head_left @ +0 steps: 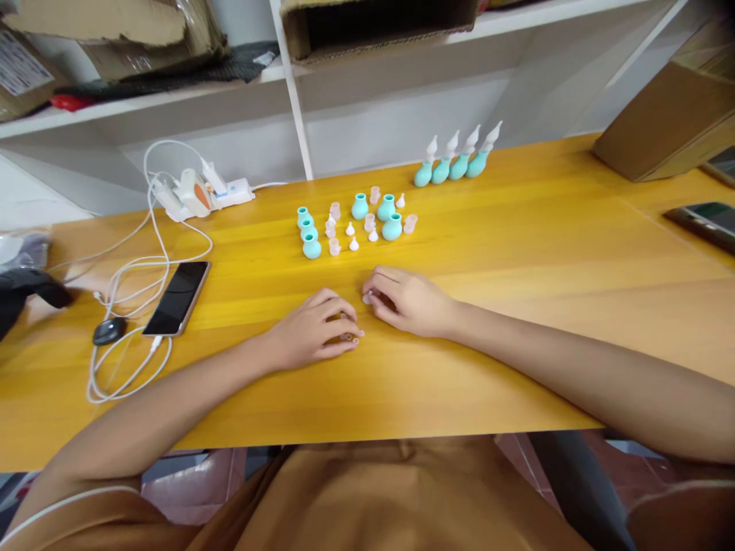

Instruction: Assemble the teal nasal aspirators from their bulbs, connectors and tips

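My left hand [315,329] is curled low over the table, its thumb and fingers closed around small translucent pieces [345,337] with ring-like ends. Just to its right, my right hand [405,298] pinches a small whitish translucent piece [367,298], partly covered by the fingers. Beyond both hands stand several open-necked turquoise bulbs [311,246]. Pinkish translucent cups [334,246] and small white pointed tips [354,244] are spread among them. Farther back, several assembled bulb droppers [441,170] stand in a row, each with a clear neck and white tip.
On the left lie a phone [179,298] with a charging cable, a dark round object [109,331] and a white power strip [233,193] with plugs. A cardboard box [669,119] and another device [703,222] are at right. Shelves with boxes rise behind the table.
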A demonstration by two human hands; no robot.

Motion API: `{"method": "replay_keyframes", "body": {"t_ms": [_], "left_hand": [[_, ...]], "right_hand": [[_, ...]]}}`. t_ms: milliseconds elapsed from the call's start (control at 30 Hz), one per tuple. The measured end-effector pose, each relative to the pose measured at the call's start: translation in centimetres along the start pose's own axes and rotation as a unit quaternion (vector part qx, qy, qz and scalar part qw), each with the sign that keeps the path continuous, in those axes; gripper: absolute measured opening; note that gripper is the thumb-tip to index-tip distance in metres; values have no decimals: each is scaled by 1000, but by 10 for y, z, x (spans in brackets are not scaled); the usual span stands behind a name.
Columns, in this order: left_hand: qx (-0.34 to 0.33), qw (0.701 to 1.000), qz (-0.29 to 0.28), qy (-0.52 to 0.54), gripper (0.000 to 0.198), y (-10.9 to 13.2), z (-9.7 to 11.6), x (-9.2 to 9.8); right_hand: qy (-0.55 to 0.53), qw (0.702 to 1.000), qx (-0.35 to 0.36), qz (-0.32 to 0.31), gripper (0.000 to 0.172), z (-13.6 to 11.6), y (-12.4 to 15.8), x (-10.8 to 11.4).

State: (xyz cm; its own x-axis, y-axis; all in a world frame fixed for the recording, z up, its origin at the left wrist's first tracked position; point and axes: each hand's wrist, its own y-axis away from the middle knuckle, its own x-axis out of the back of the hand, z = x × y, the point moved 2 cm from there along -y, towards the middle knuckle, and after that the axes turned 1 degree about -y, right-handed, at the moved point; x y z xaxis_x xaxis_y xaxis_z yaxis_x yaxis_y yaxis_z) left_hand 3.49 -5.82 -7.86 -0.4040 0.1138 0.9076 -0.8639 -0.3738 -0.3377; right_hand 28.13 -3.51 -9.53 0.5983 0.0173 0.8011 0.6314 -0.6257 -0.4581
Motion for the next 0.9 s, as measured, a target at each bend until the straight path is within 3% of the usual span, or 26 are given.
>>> {"method": "replay_keyframes", "body": {"t_ms": [233, 600, 767, 900], "left_hand": [[-19, 1000, 5, 8, 7, -3, 3, 2], [6, 996, 70, 59, 2, -1, 4, 4], [27, 989, 118, 85, 4, -4, 0, 10], [67, 978, 149, 127, 9, -3, -3, 13]], "right_hand": [[-1, 1000, -6, -13, 10, 0, 0, 1], [2, 1000, -17, -18, 10, -1, 1, 1], [-130, 990, -26, 41, 15, -2, 0, 4], [-298, 947, -114, 42, 17, -1, 1, 0]]}}
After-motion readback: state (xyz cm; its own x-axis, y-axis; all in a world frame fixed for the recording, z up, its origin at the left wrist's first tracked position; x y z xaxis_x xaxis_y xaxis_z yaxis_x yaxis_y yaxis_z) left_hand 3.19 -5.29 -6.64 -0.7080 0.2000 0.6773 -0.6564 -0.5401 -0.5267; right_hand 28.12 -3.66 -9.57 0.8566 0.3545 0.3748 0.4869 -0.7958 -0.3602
